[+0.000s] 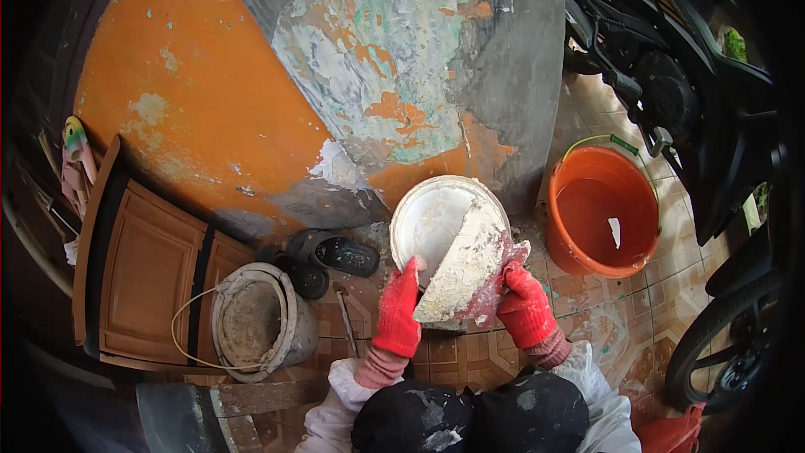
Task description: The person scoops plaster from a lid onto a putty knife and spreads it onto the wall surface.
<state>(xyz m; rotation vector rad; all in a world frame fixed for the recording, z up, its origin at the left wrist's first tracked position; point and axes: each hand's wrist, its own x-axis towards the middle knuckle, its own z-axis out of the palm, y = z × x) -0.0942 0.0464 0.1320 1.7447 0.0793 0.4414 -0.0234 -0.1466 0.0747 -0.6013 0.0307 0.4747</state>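
My left hand (397, 310), in a red glove, grips the left rim of a round white pan (428, 218) coated with plaster. My right hand (525, 305), also in a red glove, holds a wide flat trowel blade (466, 268) thickly smeared with white putty. The blade lies across the lower right part of the pan. Both hands are raised in front of my knees, just before a patchy orange and grey wall (251, 92).
An orange bucket (600, 211) of water stands to the right. A dirty grey bucket (257, 320) with a wire handle sits to the left, beside dark sandals (325, 257) and a brown wooden cabinet (151, 268). A motorcycle (696, 134) fills the right side. A thin tool (345, 315) lies on the tiled floor.
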